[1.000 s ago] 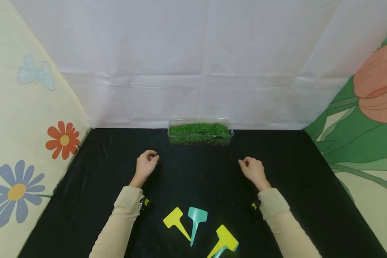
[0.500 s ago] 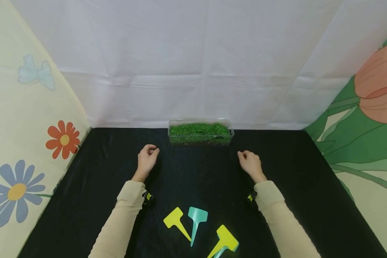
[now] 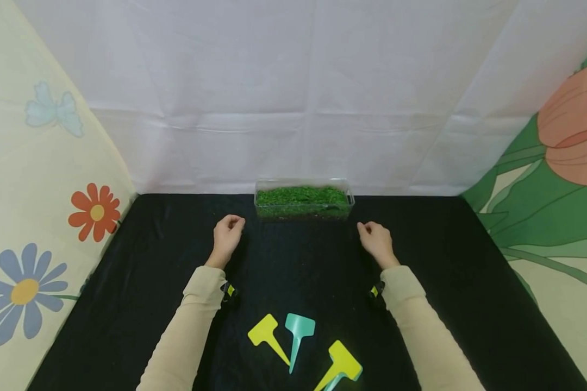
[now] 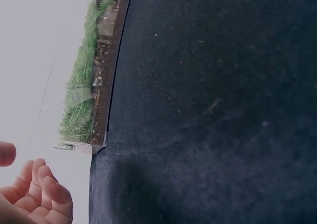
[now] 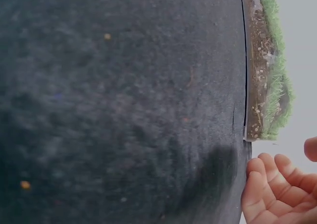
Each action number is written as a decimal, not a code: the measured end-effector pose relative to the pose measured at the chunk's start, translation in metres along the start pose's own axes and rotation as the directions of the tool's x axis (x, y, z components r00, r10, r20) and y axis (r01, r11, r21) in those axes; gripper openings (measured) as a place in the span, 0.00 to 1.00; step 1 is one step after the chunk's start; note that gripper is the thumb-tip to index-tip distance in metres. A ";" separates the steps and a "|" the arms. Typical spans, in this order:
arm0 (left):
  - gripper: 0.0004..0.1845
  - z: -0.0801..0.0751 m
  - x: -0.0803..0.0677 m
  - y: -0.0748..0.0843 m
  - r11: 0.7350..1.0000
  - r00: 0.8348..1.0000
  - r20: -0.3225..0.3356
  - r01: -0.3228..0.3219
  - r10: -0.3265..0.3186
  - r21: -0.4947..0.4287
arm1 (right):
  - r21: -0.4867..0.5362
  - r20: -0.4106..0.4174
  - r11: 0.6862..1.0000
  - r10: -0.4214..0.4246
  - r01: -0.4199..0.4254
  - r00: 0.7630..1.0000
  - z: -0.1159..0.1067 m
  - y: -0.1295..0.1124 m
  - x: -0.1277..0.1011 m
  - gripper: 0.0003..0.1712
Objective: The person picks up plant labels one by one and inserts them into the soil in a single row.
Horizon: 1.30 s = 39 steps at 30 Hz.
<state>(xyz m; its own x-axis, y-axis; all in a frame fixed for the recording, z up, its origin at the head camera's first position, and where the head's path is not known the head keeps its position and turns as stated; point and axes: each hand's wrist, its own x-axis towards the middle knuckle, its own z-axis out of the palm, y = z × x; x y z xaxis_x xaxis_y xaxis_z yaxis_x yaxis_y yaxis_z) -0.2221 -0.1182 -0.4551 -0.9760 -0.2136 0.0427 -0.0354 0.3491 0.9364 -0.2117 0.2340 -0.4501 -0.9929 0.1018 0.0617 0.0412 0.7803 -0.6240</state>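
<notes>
A clear box of green grass and soil [image 3: 303, 200] stands at the far edge of the black cloth [image 3: 147, 255]. My left hand [image 3: 229, 230] hovers just left of the box's near corner, fingers loosely curled, holding nothing. My right hand [image 3: 374, 238] mirrors it just right of the box, also empty. In the left wrist view the curled fingers [image 4: 38, 192] sit below the box end [image 4: 81, 105]. The right wrist view shows fingers [image 5: 277, 184] beside the box corner [image 5: 270, 75].
Three T-shaped plant labels lie near me between my forearms: a yellow one [image 3: 266, 334], a teal one [image 3: 298, 330] and another yellow one [image 3: 343, 365]. White sheet at the back, flowered cloth walls on the left [image 3: 39, 206] and right [image 3: 557, 179].
Both hands have moved away from me toward the grass box and slightly inward. The box and the labels have not moved.
</notes>
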 end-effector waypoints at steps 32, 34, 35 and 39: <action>0.12 0.015 0.021 0.011 0.999 0.999 -0.013 0.044 -0.044 -0.010 | 0.061 -0.054 0.998 0.029 -0.026 0.998 -0.002 -0.017 0.032 0.21; 0.13 0.015 0.022 0.011 0.999 0.999 -0.012 0.047 -0.047 -0.007 | 0.051 -0.066 0.998 0.027 -0.024 0.997 -0.002 -0.017 0.035 0.21; 0.13 0.016 0.023 0.011 0.999 0.999 -0.010 0.049 -0.049 -0.007 | 0.046 -0.071 0.999 0.026 -0.023 0.997 -0.002 -0.017 0.036 0.21; 0.14 0.018 0.026 0.010 0.998 0.998 -0.012 0.062 -0.063 -0.014 | 0.035 -0.078 0.999 0.034 -0.032 0.996 -0.002 -0.019 0.041 0.22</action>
<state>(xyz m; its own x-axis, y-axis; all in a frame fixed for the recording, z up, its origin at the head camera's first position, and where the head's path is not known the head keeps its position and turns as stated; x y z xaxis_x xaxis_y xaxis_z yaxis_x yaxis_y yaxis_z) -0.2514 -0.1039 -0.4513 -0.9692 -0.2458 -0.0119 -0.0934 0.3224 0.9420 -0.2532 0.2250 -0.4339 -0.9791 0.1766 0.1012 0.0687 0.7548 -0.6523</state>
